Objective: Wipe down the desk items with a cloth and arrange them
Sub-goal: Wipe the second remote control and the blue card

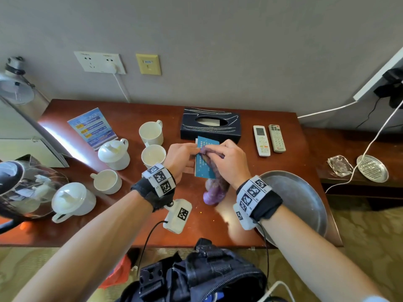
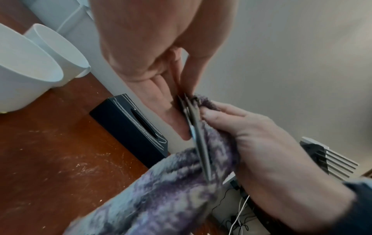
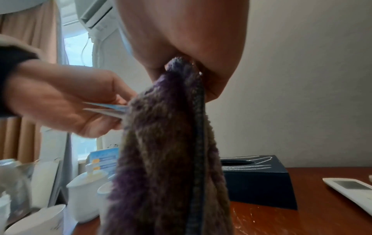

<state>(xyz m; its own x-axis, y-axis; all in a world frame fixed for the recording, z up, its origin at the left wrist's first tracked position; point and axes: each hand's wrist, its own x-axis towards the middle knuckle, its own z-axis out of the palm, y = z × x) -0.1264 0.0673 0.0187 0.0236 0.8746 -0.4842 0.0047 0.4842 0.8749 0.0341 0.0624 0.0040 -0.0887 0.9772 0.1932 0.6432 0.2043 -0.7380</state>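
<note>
While the left hand [image 1: 182,159] pinches the left edge of a folded blue card [image 1: 206,159] between thumb and fingers, the right hand [image 1: 229,162] grips a purple cloth [image 1: 214,188] bunched against the card's face, its fingers curled over the fabric; both are held above the middle of the desk [image 1: 152,225], just in front of one dark tissue box [image 1: 210,124] standing at the back edge. The cloth's loose end hangs down towards the desk top. Toward the left half of the desk stand five white cups: three open ones [image 1: 151,132] [image 1: 153,155] [image 1: 107,180] and two lidded ones [image 1: 113,152] [image 1: 73,200]. One blue standing leaflet [image 1: 91,127] sits near the back left corner, and one glass kettle [image 1: 26,188] at the left edge. Two remote controls [image 1: 261,140] [image 1: 277,138] lie side by side right of the tissue box. One round metal tray [image 1: 305,201] overhangs the front right corner.
</note>
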